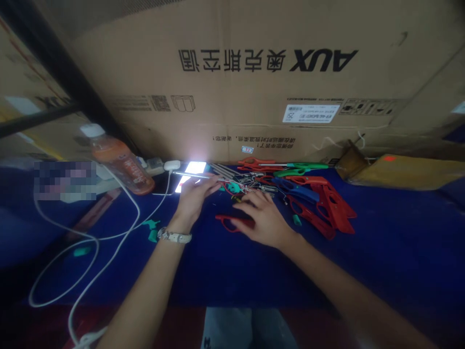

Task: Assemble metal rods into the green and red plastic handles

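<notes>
My left hand [193, 199], with a watch on the wrist, pinches a thin metal rod [189, 174] that points left across a lit phone [191, 175]. To its right, my right hand [264, 219] has its fingers apart and bent over the near edge of a heap of small parts. Beneath its thumb lies a red plastic casing [227, 224] with a trigger-like loop; whether they touch is unclear. The heap holds metal rods [227, 170], wires and a teal plastic piece [232, 187]. Red casings [334, 206], a blue casing [298, 189] and a green casing [301, 168] lie to the right.
A large AUX cardboard box [232, 111] stands behind the blue tabletop [218, 271]. On the left are a drink bottle [121, 162], a white cable [123, 247] and small teal pieces [152, 235]. A yellow packet [407, 172] lies at the back right.
</notes>
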Tool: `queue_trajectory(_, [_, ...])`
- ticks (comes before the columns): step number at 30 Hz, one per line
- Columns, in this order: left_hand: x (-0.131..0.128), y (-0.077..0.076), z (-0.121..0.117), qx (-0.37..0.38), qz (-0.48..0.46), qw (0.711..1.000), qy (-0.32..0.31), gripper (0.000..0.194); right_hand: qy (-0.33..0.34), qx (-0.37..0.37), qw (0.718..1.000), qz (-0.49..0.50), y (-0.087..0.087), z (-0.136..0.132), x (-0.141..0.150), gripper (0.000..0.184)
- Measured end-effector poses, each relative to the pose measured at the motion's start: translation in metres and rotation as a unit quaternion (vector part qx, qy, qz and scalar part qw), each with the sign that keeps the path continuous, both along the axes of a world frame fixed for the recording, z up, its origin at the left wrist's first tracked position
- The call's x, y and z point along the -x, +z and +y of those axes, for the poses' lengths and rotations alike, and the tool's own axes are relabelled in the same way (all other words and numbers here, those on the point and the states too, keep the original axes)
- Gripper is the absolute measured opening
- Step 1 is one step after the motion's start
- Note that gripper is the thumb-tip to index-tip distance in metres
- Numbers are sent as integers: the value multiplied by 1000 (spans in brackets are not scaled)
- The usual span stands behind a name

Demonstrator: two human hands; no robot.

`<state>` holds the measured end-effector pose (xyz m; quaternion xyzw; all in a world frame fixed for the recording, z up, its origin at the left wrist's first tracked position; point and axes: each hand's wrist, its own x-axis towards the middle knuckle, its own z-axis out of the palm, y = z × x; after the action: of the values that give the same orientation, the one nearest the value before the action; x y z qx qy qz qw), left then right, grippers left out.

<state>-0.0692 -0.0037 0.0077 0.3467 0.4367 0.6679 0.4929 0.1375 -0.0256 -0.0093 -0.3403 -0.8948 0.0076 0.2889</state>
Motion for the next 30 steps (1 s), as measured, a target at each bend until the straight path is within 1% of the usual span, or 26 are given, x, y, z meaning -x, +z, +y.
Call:
queue_trajectory(2, [0,0,0,-5,-8,1000,-2,25,-86,-1,996,35,1,9,-6,33])
queue_trajectory(3, [0,0,0,-8,-16,1000,-3,25,-127,7,991,36,1,15,-9,39])
queue_trajectory(4, [0,-1,0,-9,-23,1000,-7,25,-153,22,988,31,0,20,-12,47])
queue_trajectory(5, [0,-1,0,-8,-28,1000,-10,25,-155,47,987,22,-1,25,-15,48])
queue_trajectory(6, [0,-1,0,-5,-27,1000,-15,25,-143,72,987,18,-2,29,-17,43])
queue_trajectory(8, [0,-1,1,-5,3,1000,-8,26,-120,89,988,26,-4,34,-21,33])
queue_trajectory(9, [-1,0,0,-14,29,999,7,27,-116,81,989,28,-4,35,-22,30])
queue_trajectory(11, [-2,4,0,-43,74,996,38,30,-130,55,990,21,-3,35,-25,31])
queue_trajectory(13, [-5,10,0,-68,87,993,45,31,-148,45,988,-1,-2,33,-26,30])
queue_trajectory(19, [-16,29,5,-90,43,995,-15,33,-193,46,980,-26,-1,36,-31,31])
queue_trajectory(22, [-21,33,9,-93,16,995,-42,32,-203,52,977,-26,-2,37,-31,30])
queue_trajectory(25, [-29,31,13,-82,-14,995,-57,30,-201,69,977,-19,-1,35,-29,26])
queue_trajectory(28, [-43,23,16,-68,-62,994,-59,24,-202,85,976,-8,0,32,-26,25])
queue_trajectory(30, [-56,17,18,-78,-101,990,-52,23,-205,93,974,-6,1,30,-23,25])
